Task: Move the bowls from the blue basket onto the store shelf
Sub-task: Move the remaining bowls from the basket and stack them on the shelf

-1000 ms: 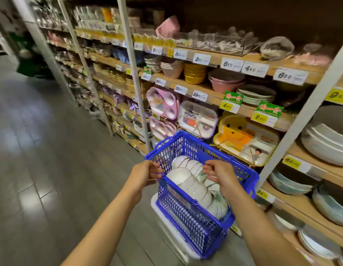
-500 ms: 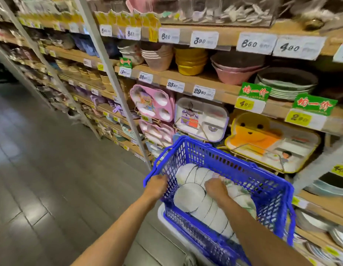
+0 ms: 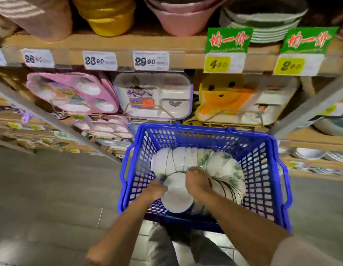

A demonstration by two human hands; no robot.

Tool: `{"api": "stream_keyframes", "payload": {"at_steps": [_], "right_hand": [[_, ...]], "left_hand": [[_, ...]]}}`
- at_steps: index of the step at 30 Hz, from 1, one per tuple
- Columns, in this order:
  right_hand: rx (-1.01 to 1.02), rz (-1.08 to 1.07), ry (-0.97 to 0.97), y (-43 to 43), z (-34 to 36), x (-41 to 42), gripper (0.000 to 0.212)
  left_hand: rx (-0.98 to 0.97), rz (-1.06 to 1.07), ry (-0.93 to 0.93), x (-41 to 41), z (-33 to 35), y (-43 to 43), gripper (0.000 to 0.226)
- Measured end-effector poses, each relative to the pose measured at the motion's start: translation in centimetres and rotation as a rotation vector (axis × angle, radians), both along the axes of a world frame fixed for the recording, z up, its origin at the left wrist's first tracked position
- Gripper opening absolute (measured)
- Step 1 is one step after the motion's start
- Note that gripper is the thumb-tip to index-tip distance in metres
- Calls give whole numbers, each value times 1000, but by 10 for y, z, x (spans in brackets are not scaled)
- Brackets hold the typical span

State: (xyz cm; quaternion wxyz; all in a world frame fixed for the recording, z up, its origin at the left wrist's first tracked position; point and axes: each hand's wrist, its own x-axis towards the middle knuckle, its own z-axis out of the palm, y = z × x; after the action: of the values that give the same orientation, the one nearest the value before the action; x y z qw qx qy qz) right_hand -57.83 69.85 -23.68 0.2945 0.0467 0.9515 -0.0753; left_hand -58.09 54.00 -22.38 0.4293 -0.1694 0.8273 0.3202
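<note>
The nested white bowls (image 3: 197, 162) lie on their sides in the blue basket (image 3: 260, 150). The row's long axis runs away from the person and curves right. The end bowl (image 3: 176, 196), base toward the person, sits between both hands. The left hand (image 3: 156, 189) grips its left rim and the right hand (image 3: 197, 182) curls over the row just behind it. The store shelf (image 3: 147, 42) stands directly beyond, above the basket.
</note>
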Motion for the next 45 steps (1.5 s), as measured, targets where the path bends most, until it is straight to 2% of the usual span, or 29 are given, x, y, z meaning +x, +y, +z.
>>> {"api": "stream_keyframes", "payload": {"at_steps": [2, 4, 8, 11, 15, 19, 21, 24, 27, 30, 35, 37, 40, 43, 45], "right_hand": [[13, -10, 14, -1, -6, -1, 41], [15, -21, 59, -1, -10, -2, 38], [33, -110, 85, -8, -15, -5, 29], [52, -160, 94, -10, -16, -8, 26], [-20, -200, 28, -7, -10, -11, 24], [-320, -364, -10, -1, 18, -14, 33], [-585, -568, 66, 2, 42, -15, 34], [-1094, -946, 158, 4, 83, -18, 33], [-1399, -1106, 226, 5, 124, -21, 32], [-1484, -1132, 364, 3, 163, -29, 31], [-1589, -1195, 544, 5, 231, -40, 30], [-1645, -1198, 617, 8, 255, -41, 36], [-1684, -1241, 735, 9, 290, -38, 31], [-1689, -1261, 832, 11, 318, -29, 27], [-1709, -1249, 849, 14, 333, -21, 31]], "left_hand": [[70, 0, -17, -5, -19, 2, 27], [134, 17, -83, -8, -37, 3, 35], [112, -7, -119, -12, -73, -2, 40], [99, -112, -72, -14, -73, -6, 36], [156, -182, -19, -20, -42, -9, 37], [141, -225, 2, -35, 0, -9, 44], [170, -207, -17, -45, 25, -10, 53], [246, -128, -54, -70, 68, -12, 43], [342, -101, -88, -99, 113, -16, 38], [476, -55, -96, -118, 158, -16, 31], [636, -29, 89, -126, 225, -8, 18], [645, -74, 201, -122, 247, -5, 21], [704, -55, 346, -111, 274, 2, 31], [864, 44, 425, -96, 295, 14, 33], [1067, 125, 348, -88, 310, 23, 35]]}}
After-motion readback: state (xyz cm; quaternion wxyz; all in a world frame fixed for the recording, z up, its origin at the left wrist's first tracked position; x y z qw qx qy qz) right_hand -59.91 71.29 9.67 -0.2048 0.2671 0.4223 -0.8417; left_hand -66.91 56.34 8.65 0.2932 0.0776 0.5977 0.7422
